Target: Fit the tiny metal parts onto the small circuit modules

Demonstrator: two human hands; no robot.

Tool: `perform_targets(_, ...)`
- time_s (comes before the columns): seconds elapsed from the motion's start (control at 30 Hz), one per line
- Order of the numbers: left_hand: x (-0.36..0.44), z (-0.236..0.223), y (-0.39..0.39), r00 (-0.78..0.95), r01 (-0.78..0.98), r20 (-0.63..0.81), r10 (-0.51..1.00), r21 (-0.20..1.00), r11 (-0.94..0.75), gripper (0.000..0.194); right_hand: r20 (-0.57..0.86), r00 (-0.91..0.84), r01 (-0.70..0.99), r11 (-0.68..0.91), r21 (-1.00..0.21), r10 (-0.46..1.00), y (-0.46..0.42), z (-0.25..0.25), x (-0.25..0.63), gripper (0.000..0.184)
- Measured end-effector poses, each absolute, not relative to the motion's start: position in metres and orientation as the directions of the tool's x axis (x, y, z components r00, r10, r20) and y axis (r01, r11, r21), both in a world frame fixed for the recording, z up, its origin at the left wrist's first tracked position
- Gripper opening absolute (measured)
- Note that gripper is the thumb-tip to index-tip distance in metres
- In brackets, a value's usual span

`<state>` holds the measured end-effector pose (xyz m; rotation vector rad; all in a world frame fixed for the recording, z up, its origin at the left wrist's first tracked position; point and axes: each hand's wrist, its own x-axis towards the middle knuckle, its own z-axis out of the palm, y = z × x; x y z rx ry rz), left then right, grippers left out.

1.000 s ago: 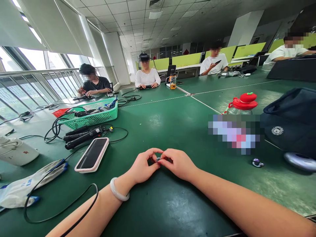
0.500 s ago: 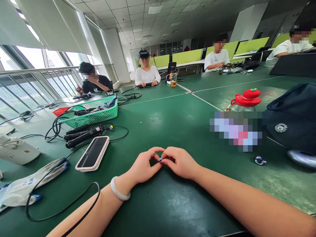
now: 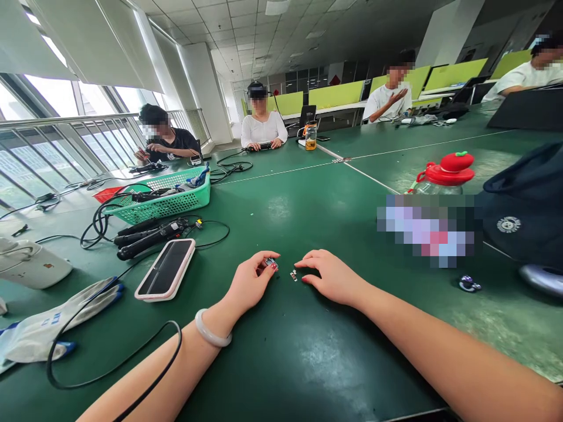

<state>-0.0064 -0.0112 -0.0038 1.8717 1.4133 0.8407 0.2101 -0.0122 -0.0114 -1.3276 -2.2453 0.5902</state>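
Observation:
My left hand (image 3: 251, 279) is closed around a small grey-blue piece (image 3: 271, 264), held between thumb and fingers just above the green table; its exact kind is too small to tell. A tiny white piece with dark and reddish spots (image 3: 294, 275) lies on the table between my two hands. My right hand (image 3: 329, 276) rests just right of that tiny piece, thumb and fingers apart with nothing between them. A pale bangle (image 3: 211, 329) circles my left wrist.
Left lie a phone (image 3: 166, 269), black tools with cables (image 3: 152, 237), a green basket (image 3: 189, 196), a glove (image 3: 48, 325) and a white pot (image 3: 35, 264). Right are a red-lidded jar (image 3: 448, 171), a dark bag (image 3: 519, 205) and a small shiny object (image 3: 469, 284). Several people sit around the table.
My hands have moved apart from each other. My right hand has opened, and a tiny white piece now lies between them. The grey-blue piece stays in my left hand.

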Motion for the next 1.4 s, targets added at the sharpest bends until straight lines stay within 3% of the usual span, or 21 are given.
perform_targets(0.13,-0.008,-0.01,-0.007,0.219,0.492,0.094,0.971,0.849,-0.193,0.03,0.184,-0.461,0.693,0.482,-0.536,0.868,-0.013,-0.012,0.207,0.024)
perform_targets(0.53,-0.006,-0.005,-0.013,0.279,0.492,0.051,0.959,0.85,-0.188,0.026,0.183,-0.468,0.718,0.493,-0.491,0.865,-0.016,-0.012,0.202,0.026)
perform_targets(0.83,0.001,-0.008,-0.018,0.357,0.313,-0.001,0.934,0.942,-0.119,0.026,0.207,-0.46,0.72,0.499,-0.481,0.863,-0.009,-0.013,0.201,0.013)
perform_targets(1.17,-0.001,-0.001,-0.019,0.298,0.594,0.066,0.952,0.768,-0.239,0.023,0.203,-0.472,0.763,0.513,-0.392,0.858,-0.01,-0.014,0.198,0.016)
perform_targets(1.4,-0.001,0.0,-0.018,0.278,0.648,0.031,0.96,0.732,-0.211,0.021,0.168,-0.418,0.842,0.45,-0.297,0.893,-0.006,-0.019,0.202,0.019)
